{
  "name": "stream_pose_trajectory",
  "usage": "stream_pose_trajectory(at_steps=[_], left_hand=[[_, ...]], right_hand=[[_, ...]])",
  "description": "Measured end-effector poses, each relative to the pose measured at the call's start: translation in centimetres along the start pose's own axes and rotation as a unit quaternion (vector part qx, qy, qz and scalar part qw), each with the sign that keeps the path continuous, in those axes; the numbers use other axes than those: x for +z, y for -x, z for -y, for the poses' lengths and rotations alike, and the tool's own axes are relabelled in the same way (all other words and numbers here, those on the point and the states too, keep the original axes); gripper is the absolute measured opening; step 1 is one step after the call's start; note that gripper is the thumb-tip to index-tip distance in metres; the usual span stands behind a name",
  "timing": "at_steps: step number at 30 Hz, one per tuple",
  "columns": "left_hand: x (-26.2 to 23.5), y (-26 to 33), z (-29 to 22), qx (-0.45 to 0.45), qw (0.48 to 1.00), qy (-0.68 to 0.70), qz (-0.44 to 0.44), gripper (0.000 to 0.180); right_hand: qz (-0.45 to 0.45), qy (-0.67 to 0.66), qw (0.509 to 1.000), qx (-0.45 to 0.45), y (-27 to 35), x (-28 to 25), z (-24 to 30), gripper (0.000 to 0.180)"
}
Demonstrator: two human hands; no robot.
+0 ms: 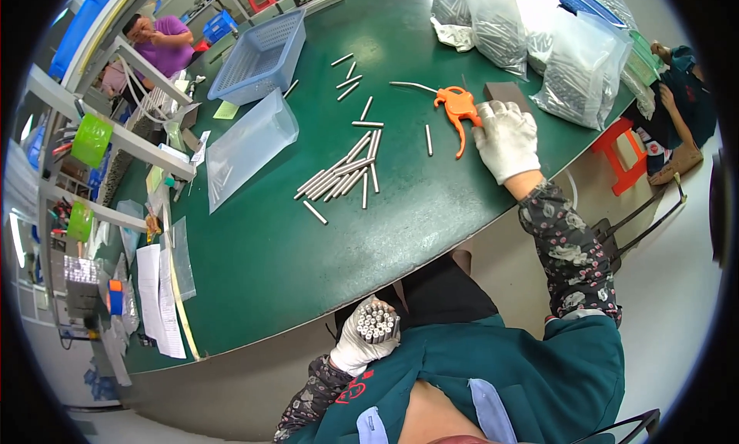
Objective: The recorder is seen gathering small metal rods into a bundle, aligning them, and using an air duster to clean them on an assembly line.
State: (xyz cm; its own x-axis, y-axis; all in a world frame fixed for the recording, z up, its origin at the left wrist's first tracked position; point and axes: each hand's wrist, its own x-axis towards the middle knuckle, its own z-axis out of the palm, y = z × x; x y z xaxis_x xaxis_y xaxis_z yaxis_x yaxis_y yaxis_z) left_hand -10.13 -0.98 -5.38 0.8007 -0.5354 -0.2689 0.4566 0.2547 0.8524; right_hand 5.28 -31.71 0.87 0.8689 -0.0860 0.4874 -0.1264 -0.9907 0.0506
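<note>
In my white-gloved left hand (363,338), down by my body in front of the table's near edge, is an upright bundle of thin metal tubes (376,322), their round ends facing up. My right hand (508,141), also gloved, rests at the right side of the table. Its fingers are curled around the handle end of an orange air blow gun (457,104), whose thin nozzle points left; the grip itself is hidden under the glove. A dark brown block (506,95) lies just beyond those fingers. Mid-table is a loose pile of similar metal rods (336,175), with several more scattered around it.
A blue plastic basket (258,57) and a clear plastic bag (252,148) lie on the left. Filled plastic bags (581,71) stand far right. Papers (159,302) lie at the left edge, beside a shelf frame. Other people sit far left and right, near a red stool (618,155).
</note>
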Motion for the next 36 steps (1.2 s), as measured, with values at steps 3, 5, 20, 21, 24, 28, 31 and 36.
stream_pose_trajectory(at_steps=[3, 5, 20, 21, 24, 28, 31, 36], left_hand=[[1.1, -0.2, -1.6, -0.016, 0.999, 0.038, -0.005, 0.051], [1.8, -0.6, -3.5, -0.038, 0.998, 0.057, 0.012, 0.054], [2.4, -4.9, -9.3, -0.005, 1.000, 0.002, -0.017, 0.071], [2.0, -5.2, -9.2, 0.005, 1.000, -0.022, -0.009, 0.072], [1.3, -5.6, -9.4, -0.018, 0.999, -0.040, -0.012, 0.074], [0.7, -6.2, -9.8, -0.056, 0.998, -0.033, 0.005, 0.065], [0.7, -6.6, -10.6, -0.062, 0.998, -0.017, 0.025, 0.061], [0.7, -7.6, -11.8, -0.087, 0.995, -0.037, 0.032, 0.046]], right_hand=[[0.011, -0.113, 0.990, -0.081, 1.3, -2.6, 2.2, 0.029], [0.082, -0.299, 0.938, -0.155, 2.3, -4.9, 4.1, 0.036], [0.073, -0.529, 0.817, -0.217, 4.9, -6.4, 13.9, 0.041], [0.076, -0.528, 0.817, -0.219, 5.0, -6.1, 14.1, 0.041], [0.053, -0.568, 0.797, -0.198, 5.4, -5.0, 14.8, 0.033], [0.068, -0.598, 0.777, -0.183, 5.2, -4.5, 14.9, 0.028], [0.075, -0.604, 0.753, -0.249, 4.1, -3.8, 14.9, 0.023], [0.133, -0.689, 0.702, -0.125, 4.2, -2.9, 15.2, 0.015]])
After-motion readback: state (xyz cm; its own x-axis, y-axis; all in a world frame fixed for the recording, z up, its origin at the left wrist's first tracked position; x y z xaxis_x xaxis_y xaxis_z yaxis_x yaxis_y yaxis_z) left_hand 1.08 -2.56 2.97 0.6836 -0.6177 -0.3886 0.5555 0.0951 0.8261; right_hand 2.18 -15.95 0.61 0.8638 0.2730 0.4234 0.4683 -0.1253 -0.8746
